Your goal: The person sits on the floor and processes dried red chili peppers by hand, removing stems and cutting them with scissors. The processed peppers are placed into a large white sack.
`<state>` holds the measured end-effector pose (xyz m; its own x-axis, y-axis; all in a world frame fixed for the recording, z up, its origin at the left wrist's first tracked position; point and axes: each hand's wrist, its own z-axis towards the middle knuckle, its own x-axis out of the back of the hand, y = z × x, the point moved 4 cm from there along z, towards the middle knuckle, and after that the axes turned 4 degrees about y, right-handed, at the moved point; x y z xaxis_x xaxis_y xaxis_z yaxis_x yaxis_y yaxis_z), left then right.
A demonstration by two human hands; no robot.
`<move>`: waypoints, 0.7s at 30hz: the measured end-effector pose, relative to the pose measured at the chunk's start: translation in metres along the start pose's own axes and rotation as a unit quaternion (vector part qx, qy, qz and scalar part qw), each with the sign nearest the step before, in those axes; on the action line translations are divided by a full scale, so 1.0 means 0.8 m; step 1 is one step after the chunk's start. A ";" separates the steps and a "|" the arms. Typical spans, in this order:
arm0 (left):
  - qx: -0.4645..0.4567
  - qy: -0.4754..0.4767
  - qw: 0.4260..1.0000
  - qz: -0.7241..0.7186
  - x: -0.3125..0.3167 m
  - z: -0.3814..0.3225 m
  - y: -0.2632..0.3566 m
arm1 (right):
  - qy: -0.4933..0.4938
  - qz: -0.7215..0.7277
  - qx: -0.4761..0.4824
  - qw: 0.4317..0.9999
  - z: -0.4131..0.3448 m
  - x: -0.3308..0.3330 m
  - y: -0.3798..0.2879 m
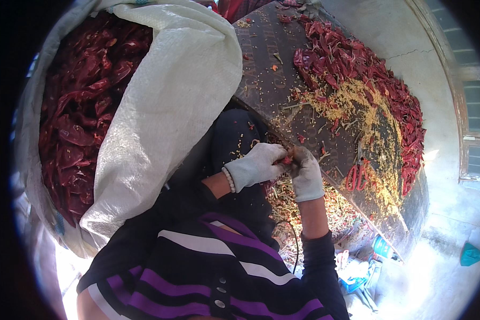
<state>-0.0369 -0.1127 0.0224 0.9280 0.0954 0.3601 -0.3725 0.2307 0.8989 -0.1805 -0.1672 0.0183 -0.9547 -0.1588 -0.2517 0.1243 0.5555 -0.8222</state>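
Note:
My left hand, in a white knit glove with a beaded bracelet at the wrist, meets my right hand just over the board's near edge. The right glove is stained dark at the fingertips. Between the fingers of both hands shows a small piece of dried red chili, mostly hidden by the gloves. Beyond them lies a dark board scattered with yellow chili seeds and stem bits. Red-handled scissors rest on it, right of my right hand.
A large white woven sack full of dried red chilies stands at left. A long heap of red chili pieces lines the board's far right side. Stems and scraps cover the ground below the board. A pale wall borders the right.

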 end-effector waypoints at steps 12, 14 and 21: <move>0.128 -0.068 0.971 -0.188 -0.003 0.002 -0.016 | -0.089 0.011 0.072 0.993 -0.007 0.006 -0.002; 0.183 -0.090 0.931 -0.302 -0.006 0.000 -0.020 | -0.107 -0.070 0.113 0.985 -0.010 0.000 -0.009; 0.225 -0.166 0.850 -0.446 -0.008 -0.001 -0.029 | -0.116 -0.396 0.352 0.840 -0.024 -0.036 -0.057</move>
<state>-0.0340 -0.1181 -0.0011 0.8189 -0.2184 -0.5307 0.4487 -0.3330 0.8293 -0.1637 -0.1724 0.0725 -0.7451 -0.4511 0.4913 -0.3180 -0.4073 -0.8562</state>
